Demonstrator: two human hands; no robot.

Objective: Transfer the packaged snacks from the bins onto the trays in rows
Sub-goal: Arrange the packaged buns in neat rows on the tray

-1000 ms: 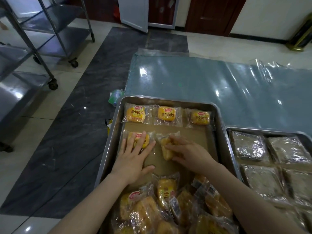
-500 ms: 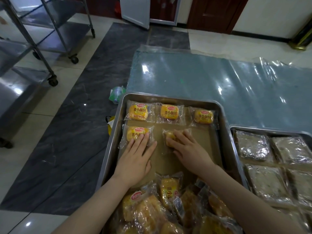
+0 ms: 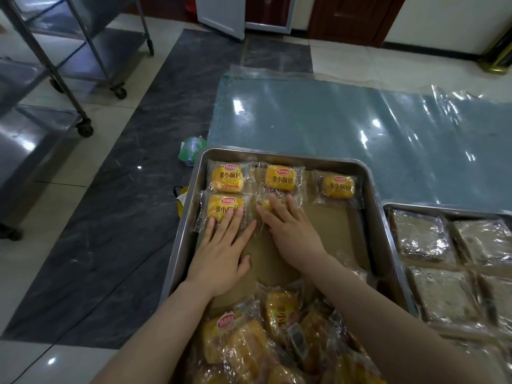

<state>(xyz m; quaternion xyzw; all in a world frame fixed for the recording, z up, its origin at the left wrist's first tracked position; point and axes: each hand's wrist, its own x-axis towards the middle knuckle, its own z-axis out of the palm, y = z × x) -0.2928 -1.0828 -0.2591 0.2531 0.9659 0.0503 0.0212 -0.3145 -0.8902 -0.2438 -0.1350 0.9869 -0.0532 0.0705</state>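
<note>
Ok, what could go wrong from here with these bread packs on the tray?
1. The right hand presses the centre pack right up against the top middle pack; a further push could knock that row crooked.
2. Both forearms cross the loose pile at the near end of the tray; it may spill onto the bare liner.
3. The left hand lies flat on the left pack; hard pressing might squash the bread.

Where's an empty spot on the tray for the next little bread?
The bare brown liner right of the right hand, below the far-right bread pack, up to the tray wall. Crowded: the loose pile at the near end and the left column under the left hand.
</note>
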